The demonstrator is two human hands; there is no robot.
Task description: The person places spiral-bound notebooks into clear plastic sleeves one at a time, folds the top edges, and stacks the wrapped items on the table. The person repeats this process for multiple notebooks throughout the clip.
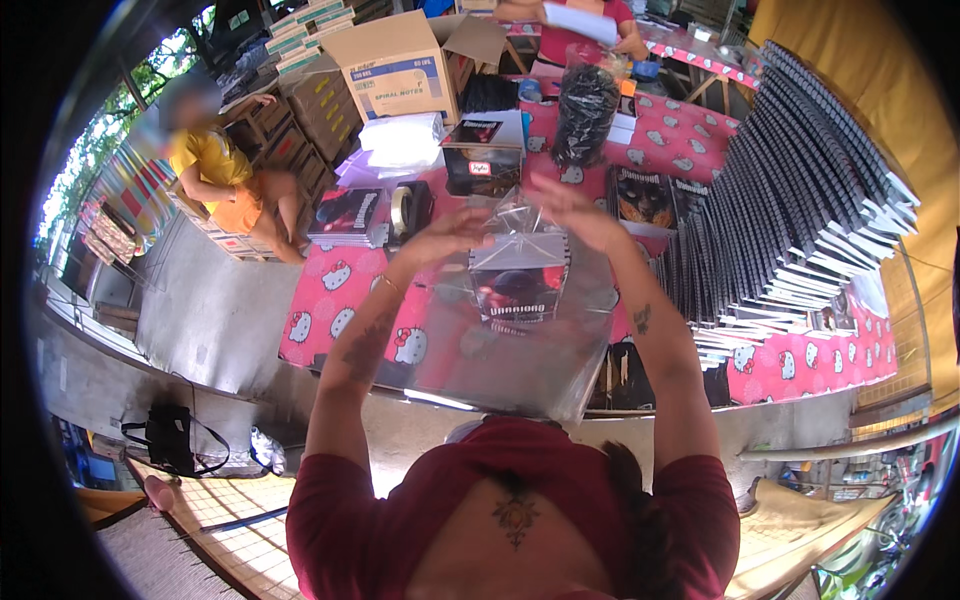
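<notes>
A small stack of spiral notebooks (517,290) with dark, picture-printed covers lies in front of me on the table. Clear plastic (500,362) spreads around and under it, and gathered, shiny film (517,215) stands up at its far end. My left hand (452,236) is at the film's left side, fingers stretched out and apart. On the other side, my right hand (580,212) is raised, its fingers spread and a little blurred. I see nothing gripped in either hand; whether the fingertips touch the film, I cannot tell.
Tall stacked spiral notebooks (790,215) lean along the right. A tape roll (400,210), a notebook pile (347,215), a black box (482,160) and a black plastic-wrapped bundle (585,112) stand beyond my hands. A cardboard carton (392,75) is farther back. Two other people are nearby.
</notes>
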